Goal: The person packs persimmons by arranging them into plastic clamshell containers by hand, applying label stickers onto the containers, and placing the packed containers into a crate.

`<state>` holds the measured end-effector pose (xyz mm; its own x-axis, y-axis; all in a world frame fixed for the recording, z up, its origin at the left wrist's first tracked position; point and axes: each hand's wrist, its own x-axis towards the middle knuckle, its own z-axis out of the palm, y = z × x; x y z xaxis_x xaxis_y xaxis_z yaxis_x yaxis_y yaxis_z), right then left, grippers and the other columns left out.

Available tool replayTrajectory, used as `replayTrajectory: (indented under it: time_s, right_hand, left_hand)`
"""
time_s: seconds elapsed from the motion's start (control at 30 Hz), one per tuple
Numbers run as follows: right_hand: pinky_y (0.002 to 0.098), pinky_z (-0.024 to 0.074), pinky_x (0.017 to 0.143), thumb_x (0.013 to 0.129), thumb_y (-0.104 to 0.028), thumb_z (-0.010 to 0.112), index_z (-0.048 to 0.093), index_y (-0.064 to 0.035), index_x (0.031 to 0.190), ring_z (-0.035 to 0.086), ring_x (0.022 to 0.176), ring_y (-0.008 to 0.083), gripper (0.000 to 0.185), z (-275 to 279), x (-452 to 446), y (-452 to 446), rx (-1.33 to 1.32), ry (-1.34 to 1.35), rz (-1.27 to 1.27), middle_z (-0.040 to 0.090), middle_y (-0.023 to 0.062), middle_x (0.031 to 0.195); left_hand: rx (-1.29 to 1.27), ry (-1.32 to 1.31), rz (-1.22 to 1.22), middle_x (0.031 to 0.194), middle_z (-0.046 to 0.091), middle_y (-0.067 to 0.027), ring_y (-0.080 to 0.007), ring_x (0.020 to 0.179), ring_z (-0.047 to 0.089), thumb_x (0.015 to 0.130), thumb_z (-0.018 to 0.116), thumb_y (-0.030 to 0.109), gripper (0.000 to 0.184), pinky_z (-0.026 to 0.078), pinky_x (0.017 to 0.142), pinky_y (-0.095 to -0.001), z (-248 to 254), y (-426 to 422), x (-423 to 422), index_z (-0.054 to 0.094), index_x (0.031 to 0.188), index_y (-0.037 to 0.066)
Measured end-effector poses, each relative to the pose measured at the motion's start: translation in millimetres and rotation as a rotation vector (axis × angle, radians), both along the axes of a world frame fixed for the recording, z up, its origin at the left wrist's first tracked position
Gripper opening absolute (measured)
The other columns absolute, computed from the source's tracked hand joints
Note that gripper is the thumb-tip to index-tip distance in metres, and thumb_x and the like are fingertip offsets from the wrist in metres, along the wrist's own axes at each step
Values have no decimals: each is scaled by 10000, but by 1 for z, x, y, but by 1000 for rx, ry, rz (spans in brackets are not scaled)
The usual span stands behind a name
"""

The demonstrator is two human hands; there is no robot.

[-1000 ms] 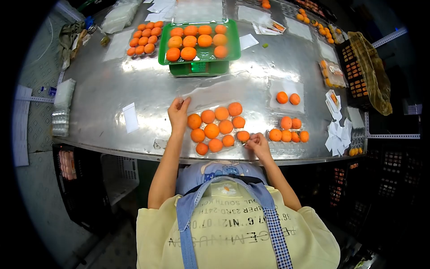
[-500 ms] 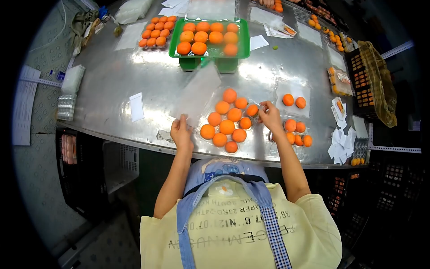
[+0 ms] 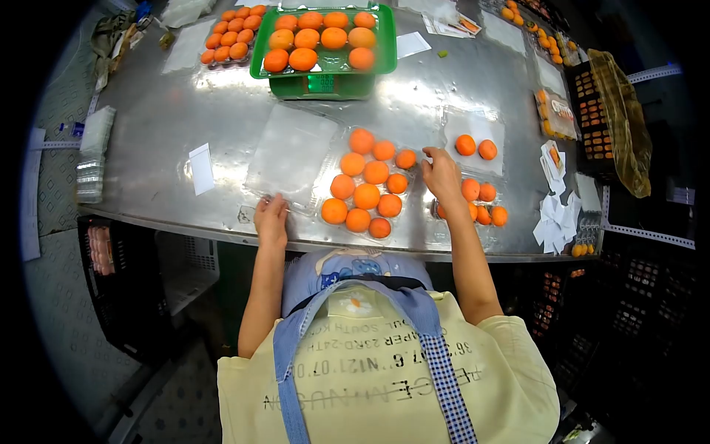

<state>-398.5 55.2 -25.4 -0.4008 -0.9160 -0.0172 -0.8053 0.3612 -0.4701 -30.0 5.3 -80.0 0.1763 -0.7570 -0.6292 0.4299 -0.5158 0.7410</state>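
A clear plastic clamshell tray (image 3: pixel 318 231) holding several orange mandarins (image 3: pixel 366 196) lies before me near the table's front edge. Its clear lid (image 3: pixel 292 152) is folded back flat to the left. At the lid's near edge, my left hand (image 3: pixel 271 220) has its curled fingers closed on the plastic. My right hand (image 3: pixel 442 177) is by the tray's right side, fingers stretched toward the nearest mandarin (image 3: pixel 405 159) but apart from it. Just right of that hand are another tray with two mandarins (image 3: pixel 475 146) and a small group of mandarins (image 3: pixel 484 201).
A green scale (image 3: pixel 323 85) carries a filled tray at the back. Another filled pack (image 3: pixel 233 35) stands left of it. White slips (image 3: pixel 556 222) and a black crate (image 3: pixel 597 122) are at right; stacked clear trays (image 3: pixel 95 159) stand at the left edge.
The lid was tilted up and now lies flat on the table. My left hand has moved left with it. My right hand has come away from the tray's right edge. The view has shifted.
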Motion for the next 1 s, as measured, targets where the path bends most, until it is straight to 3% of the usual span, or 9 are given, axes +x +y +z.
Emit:
replayTrajectory:
  time_s: [0.03, 0.07, 0.2, 0.3, 0.53, 0.63, 0.7, 0.87, 1.0]
  right_hand:
    - [428, 503, 799, 832, -148, 628, 634, -10, 1066, 629, 940, 359, 272, 10, 4, 0, 26, 22, -19, 638, 198, 1044]
    - [431, 501, 801, 828, -167, 637, 635, -15, 1070, 629, 940, 357, 286, 15, 5, 0, 23, -26, -20, 639, 193, 1044]
    - [438, 502, 789, 795, -234, 678, 644, -44, 1067, 631, 928, 346, 333, 12, 8, -5, -49, -126, 73, 643, 172, 1036]
    - [435, 507, 765, 768, -271, 696, 651, -64, 1041, 630, 908, 338, 345, 15, 14, -13, -33, -33, 162, 643, 158, 1001]
    - [431, 512, 731, 753, -294, 685, 660, -89, 990, 618, 885, 345, 314, 13, 14, -22, 64, 101, 236, 623, 147, 923]
    - [392, 529, 739, 757, -233, 710, 661, -68, 1016, 638, 881, 298, 312, 17, 13, -19, 13, 8, 229, 624, 141, 939]
    - [354, 533, 764, 757, -170, 729, 645, -43, 1072, 640, 913, 242, 349, 22, 12, -14, -51, -347, 100, 630, 123, 994]
    - [293, 508, 858, 730, -59, 769, 548, 14, 1226, 601, 1028, 163, 548, 60, 35, 4, -255, -1147, 64, 596, 101, 1204]
    - [358, 431, 963, 691, -73, 807, 534, -7, 1235, 555, 1113, 184, 612, 85, 65, 16, -360, -1169, 318, 572, 86, 1205]
  left_hand:
    - [-40, -13, 15, 1095, 498, -92, -178, 964, 528, 870, 678, 92, 531, 482, 901, -354, 2, 0, 2, 389, 1300, -23]
    - [-43, -65, 84, 1267, 428, -137, -210, 1110, 494, 857, 667, 49, 668, 447, 949, -350, 3, 1, 4, 282, 1399, -10]
    - [-174, -381, 150, 1333, 407, -137, -226, 1163, 476, 848, 620, -5, 661, 429, 950, -334, 23, 0, 8, 287, 1418, 31]
    - [-275, -402, 115, 1334, 418, -126, -212, 1144, 471, 854, 611, -1, 566, 408, 978, -323, 18, -1, 12, 369, 1364, 23]
    - [-391, -460, -3, 1184, 546, -66, -149, 1016, 538, 863, 587, -20, 336, 441, 898, -285, 30, -6, 3, 528, 1192, 13]
    - [-423, -457, -67, 1157, 563, -61, -133, 996, 543, 871, 589, -10, 298, 449, 860, -270, 44, -6, -8, 542, 1164, 18]
    - [-436, -458, -138, 1147, 569, -59, -127, 989, 543, 877, 586, -6, 285, 452, 836, -258, 60, -6, -18, 545, 1157, 23]
    - [-362, 39, -648, 1162, 599, -106, -159, 960, 610, 949, 555, 125, 313, 489, 789, -275, 118, -7, -60, 514, 1236, 8]
    - [-167, 593, -909, 1209, 587, -127, -209, 1089, 599, 976, 542, 237, 425, 500, 844, -304, 160, -2, -92, 457, 1329, 18]
